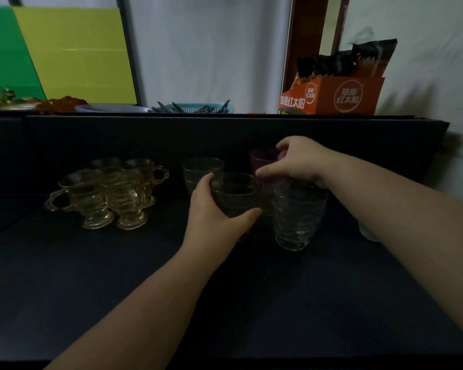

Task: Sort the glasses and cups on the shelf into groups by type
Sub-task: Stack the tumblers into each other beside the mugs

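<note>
On the dark shelf (118, 276) my left hand (214, 217) grips a clear tumbler (235, 193) around its side, thumb on the near wall. My right hand (294, 162) reaches over from the right and holds the rim of a purple cup (262, 158) at the back. A taller clear ribbed glass (296, 220) stands just below my right wrist. Another clear tumbler (202, 169) stands behind my left hand. Several amber handled footed cups (107, 193) are grouped at the left.
A raised dark ledge (225, 129) runs behind the shelf, carrying an orange snack box (332, 96), a blue basket (195, 108) and a plate. Green and yellow boards lean at the far left. A pale object (368, 232) peeks out behind my right forearm.
</note>
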Action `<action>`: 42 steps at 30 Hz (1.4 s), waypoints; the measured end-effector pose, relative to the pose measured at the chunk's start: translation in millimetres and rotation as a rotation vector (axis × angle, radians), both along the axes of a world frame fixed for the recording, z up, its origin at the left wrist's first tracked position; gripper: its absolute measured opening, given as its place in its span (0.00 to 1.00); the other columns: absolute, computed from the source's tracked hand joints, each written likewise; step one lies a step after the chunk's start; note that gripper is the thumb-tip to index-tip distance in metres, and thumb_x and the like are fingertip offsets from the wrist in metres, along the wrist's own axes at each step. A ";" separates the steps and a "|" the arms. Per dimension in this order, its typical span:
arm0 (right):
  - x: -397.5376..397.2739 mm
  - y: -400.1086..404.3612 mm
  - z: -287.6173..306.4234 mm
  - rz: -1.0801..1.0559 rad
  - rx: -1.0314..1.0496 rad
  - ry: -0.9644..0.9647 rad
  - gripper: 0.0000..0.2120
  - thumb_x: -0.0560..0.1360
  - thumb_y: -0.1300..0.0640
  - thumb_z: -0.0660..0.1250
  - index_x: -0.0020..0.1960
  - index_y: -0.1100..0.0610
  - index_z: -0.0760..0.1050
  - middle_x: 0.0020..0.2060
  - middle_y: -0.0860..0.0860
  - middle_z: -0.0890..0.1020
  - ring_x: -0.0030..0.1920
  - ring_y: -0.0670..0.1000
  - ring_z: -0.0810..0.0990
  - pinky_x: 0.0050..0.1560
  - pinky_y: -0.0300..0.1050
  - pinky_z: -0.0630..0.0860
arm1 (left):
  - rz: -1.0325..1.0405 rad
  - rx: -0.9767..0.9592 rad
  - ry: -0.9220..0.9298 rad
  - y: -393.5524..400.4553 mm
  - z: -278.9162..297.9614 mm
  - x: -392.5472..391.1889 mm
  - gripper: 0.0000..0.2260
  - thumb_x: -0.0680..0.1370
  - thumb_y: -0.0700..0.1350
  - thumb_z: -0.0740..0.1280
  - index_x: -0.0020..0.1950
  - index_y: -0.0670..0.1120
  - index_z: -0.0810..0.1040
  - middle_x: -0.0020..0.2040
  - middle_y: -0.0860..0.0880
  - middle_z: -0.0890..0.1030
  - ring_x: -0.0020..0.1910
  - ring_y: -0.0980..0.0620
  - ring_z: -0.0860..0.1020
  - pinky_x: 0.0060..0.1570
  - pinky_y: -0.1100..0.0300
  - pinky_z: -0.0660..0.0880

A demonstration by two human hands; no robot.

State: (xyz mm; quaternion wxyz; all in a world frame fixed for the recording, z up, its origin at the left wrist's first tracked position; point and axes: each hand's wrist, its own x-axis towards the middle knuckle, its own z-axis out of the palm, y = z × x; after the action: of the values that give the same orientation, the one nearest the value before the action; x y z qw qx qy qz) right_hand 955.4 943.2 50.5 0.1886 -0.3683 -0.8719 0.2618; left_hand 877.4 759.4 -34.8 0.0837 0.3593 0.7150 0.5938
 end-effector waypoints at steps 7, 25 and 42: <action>-6.7 6.4 4.9 0.012 -0.017 -0.209 0.49 0.60 0.42 0.81 0.75 0.54 0.64 0.67 0.54 0.75 0.65 0.58 0.74 0.60 0.55 0.76 | -0.005 -0.002 0.013 1.4 -3.5 -0.1 0.47 0.64 0.52 0.80 0.75 0.61 0.54 0.72 0.56 0.65 0.70 0.56 0.65 0.67 0.51 0.67; 90.4 -61.5 -39.7 -0.074 -0.207 0.404 0.60 0.54 0.26 0.72 0.79 0.50 0.58 0.66 0.46 0.74 0.61 0.45 0.76 0.54 0.43 0.74 | -0.039 0.012 0.014 -7.0 5.8 7.2 0.25 0.66 0.47 0.79 0.49 0.66 0.67 0.48 0.63 0.76 0.44 0.78 0.72 0.37 0.74 0.70; 89.9 -66.2 -74.6 -0.037 -0.267 0.544 0.30 0.55 0.49 0.85 0.54 0.43 0.76 0.47 0.40 0.86 0.48 0.40 0.84 0.54 0.47 0.81 | -0.070 0.262 0.030 66.8 81.7 -7.4 0.30 0.64 0.52 0.80 0.61 0.53 0.72 0.54 0.56 0.79 0.51 0.59 0.79 0.51 0.57 0.79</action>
State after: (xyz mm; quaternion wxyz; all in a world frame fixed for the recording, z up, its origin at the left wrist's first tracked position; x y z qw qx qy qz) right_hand 1045.3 876.9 -24.1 0.3697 -0.3221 -0.7404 0.4597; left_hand 870.0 826.2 46.9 0.0458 0.4007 0.6197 0.6733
